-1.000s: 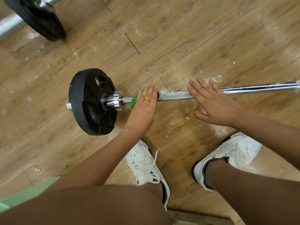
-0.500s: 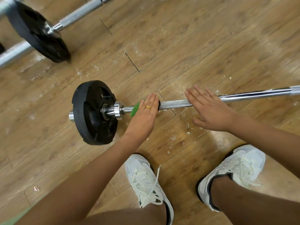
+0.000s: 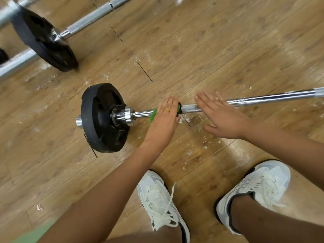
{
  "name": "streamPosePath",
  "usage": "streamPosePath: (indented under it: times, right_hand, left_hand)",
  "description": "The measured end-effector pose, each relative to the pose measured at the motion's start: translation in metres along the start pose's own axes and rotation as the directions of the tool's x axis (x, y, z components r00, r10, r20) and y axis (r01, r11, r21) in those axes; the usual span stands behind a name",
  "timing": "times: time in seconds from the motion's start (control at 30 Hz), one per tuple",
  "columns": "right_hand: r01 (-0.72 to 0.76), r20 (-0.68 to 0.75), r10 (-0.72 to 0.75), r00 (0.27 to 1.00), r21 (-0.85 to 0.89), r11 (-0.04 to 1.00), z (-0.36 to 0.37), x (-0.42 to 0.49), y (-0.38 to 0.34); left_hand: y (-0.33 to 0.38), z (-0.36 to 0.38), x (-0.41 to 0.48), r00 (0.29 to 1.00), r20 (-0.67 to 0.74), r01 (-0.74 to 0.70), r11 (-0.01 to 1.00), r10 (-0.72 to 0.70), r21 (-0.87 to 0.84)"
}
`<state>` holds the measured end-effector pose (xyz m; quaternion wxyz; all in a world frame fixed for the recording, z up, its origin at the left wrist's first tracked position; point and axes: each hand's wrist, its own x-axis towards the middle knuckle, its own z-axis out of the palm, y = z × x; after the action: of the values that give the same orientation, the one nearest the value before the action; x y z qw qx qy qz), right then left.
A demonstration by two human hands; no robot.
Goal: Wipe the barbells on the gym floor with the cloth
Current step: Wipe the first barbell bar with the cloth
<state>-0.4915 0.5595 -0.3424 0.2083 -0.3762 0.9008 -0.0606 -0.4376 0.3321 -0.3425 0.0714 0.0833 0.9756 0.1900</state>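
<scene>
A chrome barbell (image 3: 263,99) lies across the wooden floor, with a black weight plate (image 3: 100,118) on its left end. My left hand (image 3: 164,120) grips a green cloth (image 3: 153,115) wrapped round the bar just right of the collar; most of the cloth is hidden under the hand. To the right of it, my right hand (image 3: 222,116) rests flat on the knurled part of the bar with its fingers straight. A second barbell (image 3: 91,16) with its own black plate (image 3: 43,41) lies at the top left.
My two white shoes (image 3: 163,202) (image 3: 254,192) stand just in front of the bar. White chalky crumbs (image 3: 205,142) are scattered on the floor under the hands. Another thick steel bar (image 3: 17,62) shows at the left edge.
The view has tilted up, so more of the second barbell shows. Both hands stay at nearly the same spots on the bar, the left one still on the cloth.
</scene>
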Motion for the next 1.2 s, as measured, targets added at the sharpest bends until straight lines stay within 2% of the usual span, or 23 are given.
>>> streamPosePath:
  times: [0.1,0.2,0.33,0.43,0.53,0.63,0.77,1.0,1.2]
  right_hand:
    - [0.133,-0.085,-0.129,0.988,0.050,0.990,-0.003,0.014,-0.033]
    - [0.237,-0.062,-0.238,0.969,-0.024,0.971,-0.002,0.029,-0.054]
    - [0.241,-0.090,-0.246,0.965,-0.061,0.968,-0.002,0.036,-0.054]
    - [0.222,-0.154,-0.244,0.958,-0.143,0.964,-0.006,0.049,-0.059]
    - [0.151,-0.220,-0.197,0.955,-0.211,0.966,-0.011,0.069,-0.077]
    - [0.089,-0.247,-0.160,0.956,-0.277,0.957,-0.009,0.086,-0.090]
    - [0.093,-0.191,-0.190,0.963,-0.425,0.900,-0.001,0.093,-0.081]
    - [0.088,-0.216,-0.146,0.966,-0.257,0.962,0.006,0.070,-0.058]
    - [0.177,-0.180,-0.225,0.958,-0.250,0.952,0.002,0.095,-0.075]
  left_hand:
    - [-0.016,-0.012,-0.003,0.996,-0.023,0.088,0.994,-0.087,0.066]
    - [-0.038,-0.021,-0.009,0.989,0.009,0.148,0.978,-0.151,0.149]
    - [-0.055,-0.030,-0.015,0.993,0.046,0.092,0.955,-0.109,0.284]
    - [-0.068,-0.044,-0.022,0.992,0.014,0.106,0.903,-0.123,0.417]
    - [-0.081,-0.051,-0.028,0.990,0.035,0.111,0.918,-0.134,0.381]
    - [-0.091,-0.051,-0.031,0.992,0.117,-0.014,0.919,-0.035,0.394]
    - [-0.094,-0.046,-0.027,0.991,0.127,-0.003,0.918,-0.051,0.397]
    - [-0.085,-0.035,-0.030,0.991,0.017,0.127,0.971,-0.133,0.201]
    - [-0.077,-0.033,-0.035,0.984,0.010,0.173,0.975,-0.176,0.138]
